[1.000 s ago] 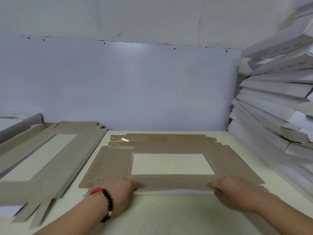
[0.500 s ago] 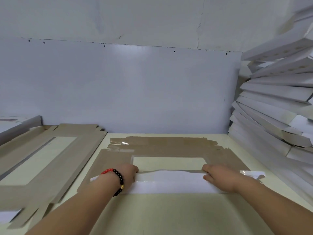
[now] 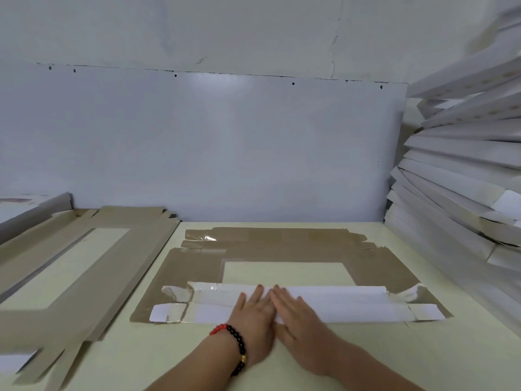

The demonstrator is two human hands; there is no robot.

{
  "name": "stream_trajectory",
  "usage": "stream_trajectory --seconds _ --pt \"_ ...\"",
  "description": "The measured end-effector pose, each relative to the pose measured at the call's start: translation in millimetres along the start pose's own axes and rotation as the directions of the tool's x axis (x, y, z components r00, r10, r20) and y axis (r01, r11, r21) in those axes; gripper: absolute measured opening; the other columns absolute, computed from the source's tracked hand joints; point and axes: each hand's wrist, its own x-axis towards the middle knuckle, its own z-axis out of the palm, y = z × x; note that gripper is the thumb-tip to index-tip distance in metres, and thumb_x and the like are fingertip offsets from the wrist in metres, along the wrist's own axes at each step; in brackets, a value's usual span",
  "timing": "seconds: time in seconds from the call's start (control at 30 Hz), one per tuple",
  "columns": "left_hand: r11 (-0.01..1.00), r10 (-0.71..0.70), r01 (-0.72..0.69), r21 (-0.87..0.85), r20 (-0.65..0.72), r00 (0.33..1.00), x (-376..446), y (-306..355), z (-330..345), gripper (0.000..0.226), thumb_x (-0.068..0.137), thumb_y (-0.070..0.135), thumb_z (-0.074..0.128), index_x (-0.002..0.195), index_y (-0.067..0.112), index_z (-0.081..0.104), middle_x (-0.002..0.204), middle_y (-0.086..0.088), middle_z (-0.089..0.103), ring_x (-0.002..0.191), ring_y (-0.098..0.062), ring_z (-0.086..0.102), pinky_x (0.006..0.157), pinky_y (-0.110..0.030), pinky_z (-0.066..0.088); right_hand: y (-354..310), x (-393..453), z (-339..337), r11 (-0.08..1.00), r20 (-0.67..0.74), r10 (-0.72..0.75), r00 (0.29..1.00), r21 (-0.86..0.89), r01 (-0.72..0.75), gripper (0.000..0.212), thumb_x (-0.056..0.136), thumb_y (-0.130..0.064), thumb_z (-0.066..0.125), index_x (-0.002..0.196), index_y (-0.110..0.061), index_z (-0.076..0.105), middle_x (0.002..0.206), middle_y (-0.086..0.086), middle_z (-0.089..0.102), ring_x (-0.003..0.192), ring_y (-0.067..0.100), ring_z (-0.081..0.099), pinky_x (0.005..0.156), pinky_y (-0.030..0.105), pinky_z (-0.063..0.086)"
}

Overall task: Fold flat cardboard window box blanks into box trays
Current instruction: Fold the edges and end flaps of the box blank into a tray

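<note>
The flat box blank (image 3: 282,249) lies on the table (image 3: 282,362) straight ahead of you, and everything else is placed from it. Its near flap (image 3: 324,306) is folded over onto it, with your left hand (image 3: 253,314) and right hand (image 3: 298,317) lying side by side, flat on that flap's middle. Left of the blank sits a stack of more blanks (image 3: 84,263). Right of it rises a leaning pile of folded trays (image 3: 456,193). Behind it stands a wall panel (image 3: 211,150).

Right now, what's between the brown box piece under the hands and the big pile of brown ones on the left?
Only a bare strip of the pale table lies between the flat blank and the stack of blanks, as the head view shows.
</note>
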Motion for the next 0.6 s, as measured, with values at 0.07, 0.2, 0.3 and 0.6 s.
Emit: stream_trajectory --seconds 0.07,0.2,0.3,0.6 --pt "0.997 0.060 -0.061 0.051 0.033 0.998 -3.7 3.3 6.9 0.067 0.097 0.031 0.026 0.154 0.023 -0.008 0.161 0.005 -0.010 0.147 -0.016 -0.016 0.117 -0.040 -0.012 -6.1 -0.9 -0.2 0.997 0.179 0.014 0.984 0.067 -0.026 0.059 0.105 -0.031 0.021 0.154 -0.015 -0.009 0.159 -0.008 -0.016 0.145 0.004 -0.016 0.117 0.024 -0.010" --pt "0.994 0.031 -0.037 0.102 0.062 0.998 -13.6 -8.3 8.2 0.067 0.099 0.053 0.012 0.153 0.021 -0.010 0.160 0.005 -0.016 0.146 -0.014 -0.019 0.118 -0.037 -0.012 17.2 -11.1 -8.1 0.983 0.267 0.060 0.962 -0.182 -0.011 0.100 0.073 -0.074 -0.014 0.155 -0.017 -0.007 0.160 -0.004 -0.018 0.146 0.006 -0.018 0.116 0.030 -0.014" --pt "0.995 -0.056 0.051 0.090 0.064 0.996 -21.2 -21.3 8.2 0.074 0.096 0.061 0.011 0.154 0.018 -0.007 0.160 0.004 -0.016 0.146 -0.012 -0.019 0.118 -0.034 -0.012 53.6 -20.0 -12.1 0.966 0.280 0.176 0.944 -0.235 -0.110 0.096 0.076 -0.073 -0.011 0.155 -0.019 -0.007 0.160 -0.005 -0.020 0.145 0.007 -0.020 0.114 0.028 -0.016" --pt "0.981 -0.152 0.146 0.125 0.043 0.987 -44.7 -68.5 2.8 0.085 0.089 0.072 0.007 0.154 0.020 -0.007 0.160 0.005 -0.017 0.145 -0.011 -0.021 0.116 -0.030 -0.016 141.8 -65.7 -37.1 0.902 0.206 0.354 0.912 -0.334 -0.275 0.069 0.099 -0.057 0.015 0.154 -0.024 -0.010 0.159 -0.010 -0.018 0.139 0.000 -0.025 0.113 0.021 -0.016"
